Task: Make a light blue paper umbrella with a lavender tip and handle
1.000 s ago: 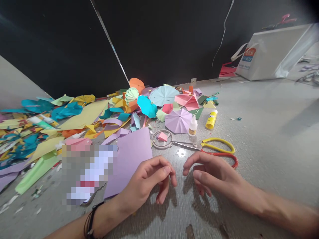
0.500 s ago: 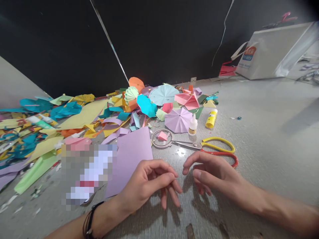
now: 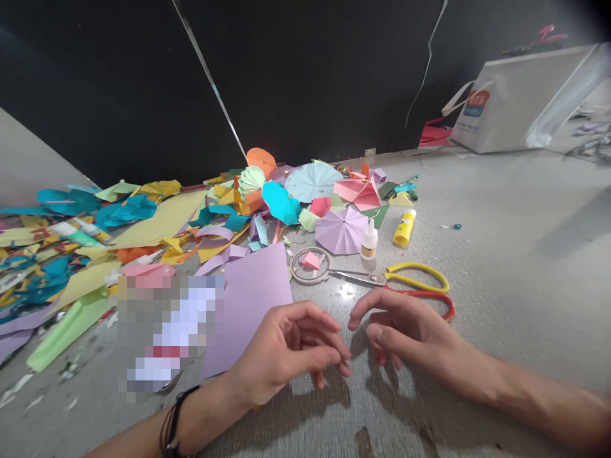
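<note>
My left hand (image 3: 298, 346) hovers over the grey surface beside a flat purple sheet (image 3: 255, 299), its fingers loosely curved and apart, holding nothing. Facing it, my right hand (image 3: 405, 327) is also empty, with bent, parted fingers. Just beyond the right hand lie scissors (image 3: 377, 278) with one yellow and one red handle. Their blade tips reach a round ring (image 3: 310, 266) with a small pink folded paper (image 3: 311, 260) inside. Behind stand a white glue bottle (image 3: 369, 242) and a pleated purple paper disc (image 3: 342, 230). A yellow glue stick (image 3: 405, 228) is further right.
Coloured paper scraps (image 3: 52, 273) are heaped across the left and back. A pale blue pleated disc (image 3: 314, 182) lies among them. A pixelated object (image 3: 176, 337) sits left of the purple sheet. At the back right stands a white bag (image 3: 520, 102) against the dark wall (image 3: 324, 76).
The fingers of my left hand have curled inward and drawn up a little. My right hand has shifted very slightly to the left. The objects around have stayed in place.
</note>
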A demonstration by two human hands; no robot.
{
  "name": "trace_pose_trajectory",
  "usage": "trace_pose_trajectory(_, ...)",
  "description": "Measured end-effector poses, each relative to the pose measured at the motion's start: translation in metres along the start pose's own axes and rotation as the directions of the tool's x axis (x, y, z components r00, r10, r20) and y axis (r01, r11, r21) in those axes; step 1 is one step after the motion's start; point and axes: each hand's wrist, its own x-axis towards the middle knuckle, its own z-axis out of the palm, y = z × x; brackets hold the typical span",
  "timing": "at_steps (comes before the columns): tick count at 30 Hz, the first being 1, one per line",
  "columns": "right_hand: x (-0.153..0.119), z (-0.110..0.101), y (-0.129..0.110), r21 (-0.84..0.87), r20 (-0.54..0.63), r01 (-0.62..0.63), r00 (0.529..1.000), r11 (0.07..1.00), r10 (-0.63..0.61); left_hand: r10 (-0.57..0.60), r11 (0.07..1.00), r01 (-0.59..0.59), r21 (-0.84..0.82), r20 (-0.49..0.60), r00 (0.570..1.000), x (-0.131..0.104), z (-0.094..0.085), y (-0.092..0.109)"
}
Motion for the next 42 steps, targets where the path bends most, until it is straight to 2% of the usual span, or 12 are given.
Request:
trace_pose_trajectory(7, 0.003, -0.002, 0.002, -0.020, -0.012, 0.000, 1.000, 1.000, -0.001, 0.051, 0.997, -0.046, 0.070, -0.081, 0.995, 0.001, 0.002, 0.004)
trace_pose_trajectory(18, -0.001, 0.001, -0.002, -0.028, 0.006, 0.007, 1.000, 1.000, -0.007, 0.055, 0.967, -0.045, 0.250, -0.030, 0.998, -0.005, -0.002, 0.000)
trace_pose_trajectory(26, -0.002, 0.000, -0.003, -0.033, 0.009, -0.016, 1.000, 0.999, 0.016, 0.010, 0.962, 0.031, 0.270, -0.148, 0.989, 0.000, -0.003, 0.003)
trace_pose_trajectory(32, -0.002, -0.001, 0.000, -0.082, 0.004, 0.003, 1.000, 0.997, -0.003, 0.066, 0.958, -0.019, 0.288, -0.156, 0.985, 0.002, -0.005, 0.008)
trace_pose_trajectory(34, -0.002, -0.004, -0.002, -0.155, -0.028, 0.042, 0.998, 0.987, -0.047, 0.106, 0.944, -0.052, 0.326, -0.152, 0.983, 0.001, -0.005, 0.010)
trace_pose_trajectory(36, -0.003, -0.009, -0.006, -0.280, -0.068, 0.128, 0.986, 0.951, -0.153, 0.152, 0.933, -0.086, 0.349, -0.167, 0.974, 0.001, -0.005, 0.011)
trace_pose_trajectory(39, -0.001, -0.021, -0.014, -0.489, -0.070, 0.297, 0.924, 0.820, -0.376, 0.212, 0.923, -0.123, 0.365, -0.216, 0.953, 0.002, -0.007, 0.013)
trace_pose_trajectory(42, 0.005, -0.034, -0.018, -0.603, -0.112, 0.330, 0.866, 0.726, -0.487, 0.326, 0.851, -0.152, 0.503, -0.278, 0.904, 0.006, -0.015, 0.016)
